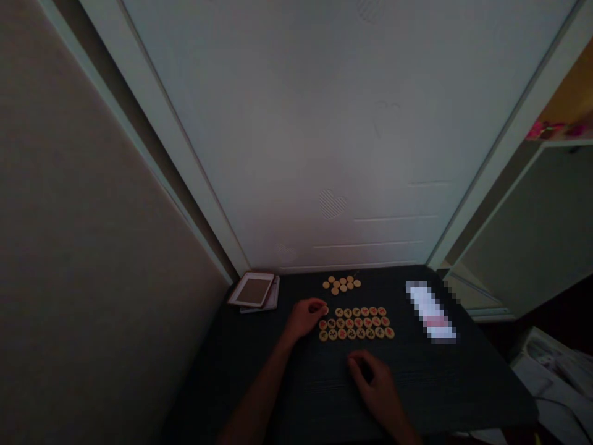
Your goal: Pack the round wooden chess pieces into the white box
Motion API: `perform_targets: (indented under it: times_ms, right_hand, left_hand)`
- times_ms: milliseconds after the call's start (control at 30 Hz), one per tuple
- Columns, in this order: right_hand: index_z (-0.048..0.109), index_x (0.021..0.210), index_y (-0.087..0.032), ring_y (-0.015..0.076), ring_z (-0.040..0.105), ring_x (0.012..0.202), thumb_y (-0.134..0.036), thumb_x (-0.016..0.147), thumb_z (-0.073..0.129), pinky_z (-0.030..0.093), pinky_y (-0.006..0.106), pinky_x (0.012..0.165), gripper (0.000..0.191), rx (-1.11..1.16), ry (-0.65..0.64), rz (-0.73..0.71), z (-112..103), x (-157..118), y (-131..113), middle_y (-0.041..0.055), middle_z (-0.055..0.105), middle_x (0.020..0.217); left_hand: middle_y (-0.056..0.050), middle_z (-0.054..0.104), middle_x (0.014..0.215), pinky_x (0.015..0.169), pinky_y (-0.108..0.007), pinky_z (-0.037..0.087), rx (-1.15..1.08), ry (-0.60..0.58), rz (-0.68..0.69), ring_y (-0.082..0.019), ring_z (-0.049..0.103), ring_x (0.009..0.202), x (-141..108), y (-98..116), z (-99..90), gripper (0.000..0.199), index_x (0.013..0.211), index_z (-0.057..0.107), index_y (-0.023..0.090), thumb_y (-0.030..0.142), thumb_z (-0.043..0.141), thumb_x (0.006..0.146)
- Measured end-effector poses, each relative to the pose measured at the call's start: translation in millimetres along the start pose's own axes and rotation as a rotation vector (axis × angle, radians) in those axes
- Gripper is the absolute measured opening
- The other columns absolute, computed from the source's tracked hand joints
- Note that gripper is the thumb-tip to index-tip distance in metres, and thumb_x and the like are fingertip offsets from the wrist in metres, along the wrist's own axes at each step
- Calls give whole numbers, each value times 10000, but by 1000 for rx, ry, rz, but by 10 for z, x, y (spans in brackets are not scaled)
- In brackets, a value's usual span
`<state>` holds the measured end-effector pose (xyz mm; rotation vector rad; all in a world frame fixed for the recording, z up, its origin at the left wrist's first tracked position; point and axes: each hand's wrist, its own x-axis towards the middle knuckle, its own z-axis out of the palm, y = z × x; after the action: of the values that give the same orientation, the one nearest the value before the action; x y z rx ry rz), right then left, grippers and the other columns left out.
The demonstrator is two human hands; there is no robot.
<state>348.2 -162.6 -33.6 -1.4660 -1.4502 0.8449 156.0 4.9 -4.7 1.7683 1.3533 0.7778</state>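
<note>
Round wooden pieces with red and dark characters lie in three rows (360,322) on the dark table. Behind them is a loose cluster of plain-looking round pieces (343,284). My left hand (307,315) is at the left end of the back row, its thumb and fingertips pinched on a round piece (325,309). In front of the rows, my right hand (370,376) rests near the table surface, thumb and index finger curled together in a ring; whether anything small is between the tips cannot be made out.
A stack of flat, framed items (254,290) lies at the table's back left. To the right is a blurred bright object (430,312). A white panel (333,154) rises behind the dark table (315,389). Papers or boxes (551,371) sit beyond its right edge.
</note>
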Motion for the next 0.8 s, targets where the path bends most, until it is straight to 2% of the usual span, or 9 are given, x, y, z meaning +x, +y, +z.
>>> perform_targets:
  times_ms: [100, 200, 433, 600, 800]
  right_hand:
    - [745, 962, -228, 224, 726, 831, -534, 967, 541, 552, 291, 764, 368, 3, 2, 3, 7, 4, -6, 57, 776, 888]
    - [741, 957, -226, 221, 727, 830, -517, 974, 536, 551, 292, 769, 356, -3, 7, -3, 18, 7, 1, 56, 774, 887]
    - [754, 941, -231, 210, 730, 794, -507, 961, 569, 556, 274, 732, 333, 18, 37, -44, 26, 0, 6, 48, 775, 865]
    - [751, 925, -229, 212, 732, 797, -502, 962, 567, 559, 279, 756, 331, 12, 38, -48, 19, -1, -3, 50, 776, 862]
    - [752, 946, -237, 216, 737, 806, -491, 969, 555, 564, 285, 757, 323, 4, 27, -49, 20, 0, 2, 49, 779, 875]
  left_hand:
    - [-16, 795, 829, 703, -274, 545, 80, -72, -25, -202, 730, 781, 136, -39, 41, 198, 916, 796, 216, 353, 708, 804]
    - [-17, 788, 842, 700, -267, 532, 148, -92, -47, -205, 729, 802, 189, -77, 63, 228, 953, 791, 218, 363, 726, 791]
    - [-32, 787, 936, 707, -259, 520, 213, -93, -59, -210, 738, 860, 174, -152, 122, 284, 1016, 772, 216, 397, 741, 799]
    - [-29, 792, 940, 719, -257, 522, 219, -83, -56, -201, 744, 856, 151, -166, 148, 273, 1062, 755, 223, 393, 675, 865]
    - [-17, 791, 942, 699, -247, 509, 242, -50, -83, -188, 746, 830, 148, -152, 167, 299, 1110, 731, 230, 402, 664, 874]
